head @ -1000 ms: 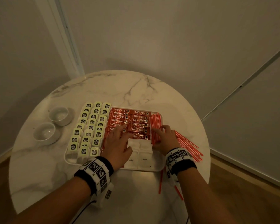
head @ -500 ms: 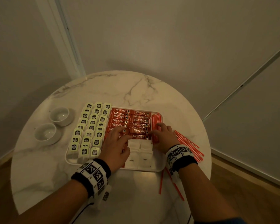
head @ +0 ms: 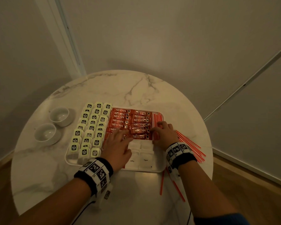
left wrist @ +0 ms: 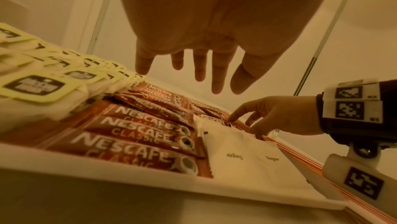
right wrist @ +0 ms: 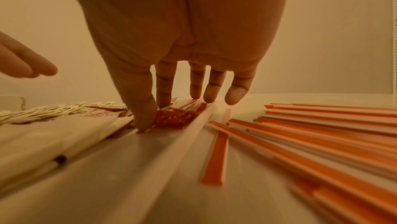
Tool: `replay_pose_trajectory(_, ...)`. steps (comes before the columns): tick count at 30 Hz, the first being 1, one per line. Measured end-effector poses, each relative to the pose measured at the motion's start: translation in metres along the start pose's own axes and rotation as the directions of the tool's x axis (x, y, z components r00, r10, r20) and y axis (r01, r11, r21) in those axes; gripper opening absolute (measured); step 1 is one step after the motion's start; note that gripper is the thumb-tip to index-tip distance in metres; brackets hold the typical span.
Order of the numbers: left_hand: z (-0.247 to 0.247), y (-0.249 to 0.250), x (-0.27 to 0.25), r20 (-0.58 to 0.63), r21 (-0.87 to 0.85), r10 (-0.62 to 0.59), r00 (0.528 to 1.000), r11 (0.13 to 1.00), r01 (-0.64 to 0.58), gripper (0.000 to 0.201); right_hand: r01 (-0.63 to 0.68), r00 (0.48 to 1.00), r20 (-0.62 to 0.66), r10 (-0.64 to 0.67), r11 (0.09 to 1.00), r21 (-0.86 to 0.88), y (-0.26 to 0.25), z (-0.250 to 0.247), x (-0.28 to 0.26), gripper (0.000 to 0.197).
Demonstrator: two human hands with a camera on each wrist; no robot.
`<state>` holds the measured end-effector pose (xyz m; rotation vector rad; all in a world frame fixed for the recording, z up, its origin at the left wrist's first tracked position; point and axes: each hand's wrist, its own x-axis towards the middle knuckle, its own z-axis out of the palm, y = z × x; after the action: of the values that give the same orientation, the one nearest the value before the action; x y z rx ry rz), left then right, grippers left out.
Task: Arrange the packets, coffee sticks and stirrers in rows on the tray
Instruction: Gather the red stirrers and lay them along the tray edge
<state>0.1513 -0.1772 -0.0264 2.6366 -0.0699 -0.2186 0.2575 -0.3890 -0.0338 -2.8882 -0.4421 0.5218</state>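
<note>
We see a white tray (head: 159, 170) near the front edge of the round marble table (head: 104, 85). It holds three groups side by side: pale tea packets (head: 89, 130) in rows along its left edge, red coffee sticks (head: 120, 118) in two columns down the middle, and a bundle of red-and-white stirrers (head: 156, 119) along its right edge. White sugar packets (head: 145, 159) lie at the tray's front edge, below the right column of coffee sticks. More loose stirrers (head: 193, 148) fan out on the table just beyond the tray's right edge, and two lie on the table near its front right corner. Two empty white cups (head: 59, 116) stand on the table to the left of the tray.

Our left hand (head: 118, 146) is spread flat, palm down, over the left column of coffee sticks, its fingers straight and apart; the left wrist view shows them hovering above the sticks, holding nothing. Our right hand (head: 165, 133) rests on the stirrer bundle with its fingers straight, pressing down on it, the thumb against the bundle's inner side.

Only the right wrist view shows the cut ends of the bundled stirrers packed against the tray's right wall (right wrist: 193, 122), with the thumb (right wrist: 141, 109) planted beside them. Only the left wrist view lets us read "Sugar" on the white packets and see the coffee sticks overlapping one another.
</note>
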Motion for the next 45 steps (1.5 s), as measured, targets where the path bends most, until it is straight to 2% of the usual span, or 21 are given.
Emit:
replay_pose_trajectory(6, -0.004, 0.02, 0.015, 0.238, 0.174, -0.091, 0.967, 0.984, 0.05, 0.06, -0.004, 1.0, -0.018, 0.005, 0.999, 0.035, 0.002, 0.0, 0.003, 0.056)
replay_pose_trajectory(10, 0.0, 0.025, 0.022, 0.283, 0.259, -0.093, 0.955, 0.966, 0.018, 0.062, 0.005, 0.999, -0.043, -0.002, 0.998, 0.056, 0.007, 0.0, 0.0, 0.06)
replay_pose_trajectory(17, 0.003, 0.025, 0.03, 0.29, 0.3, -0.124, 0.949, 0.953, 0.033, 0.064, 0.018, 1.0, -0.009, -0.018, 1.0, 0.021, 0.008, 0.0, 0.002, 0.059)
replay_pose_trajectory(22, 0.002, 0.023, 0.034, 0.307, 0.323, -0.15, 0.94, 0.945, 0.045, 0.062, 0.024, 0.999, -0.024, -0.024, 0.999, 0.025, 0.009, 0.0, 0.003, 0.051)
replay_pose_trajectory(28, 0.004, 0.021, 0.037, 0.301, 0.326, -0.158, 0.94, 0.944, 0.054, 0.062, 0.032, 0.999, -0.04, -0.03, 0.999, 0.034, 0.01, 0.001, 0.005, 0.051)
replay_pose_trajectory(33, 0.005, 0.02, 0.038, 0.28, 0.312, -0.163, 0.946, 0.947, 0.07, 0.064, 0.01, 0.999, -0.041, -0.005, 0.993, 0.12, 0.012, -0.003, 0.009, 0.051)
replay_pose_trajectory(35, 0.004, 0.022, 0.038, 0.236, 0.303, -0.146, 0.961, 0.95, 0.07, 0.063, -0.006, 0.998, -0.06, 0.014, 0.99, 0.14, 0.011, -0.006, 0.014, 0.049)
replay_pose_trajectory(39, 0.003, 0.03, 0.037, 0.151, 0.28, -0.1, 0.983, 0.959, 0.055, 0.057, -0.021, 0.997, -0.078, 0.027, 0.997, 0.072, 0.004, -0.008, 0.024, 0.047)
replay_pose_trajectory(45, 0.009, 0.037, 0.032, 0.125, 0.32, 0.001, 0.992, 0.947, -0.041, 0.051, -0.033, 0.999, -0.018, 0.033, 0.999, 0.02, -0.009, -0.012, 0.035, 0.068)
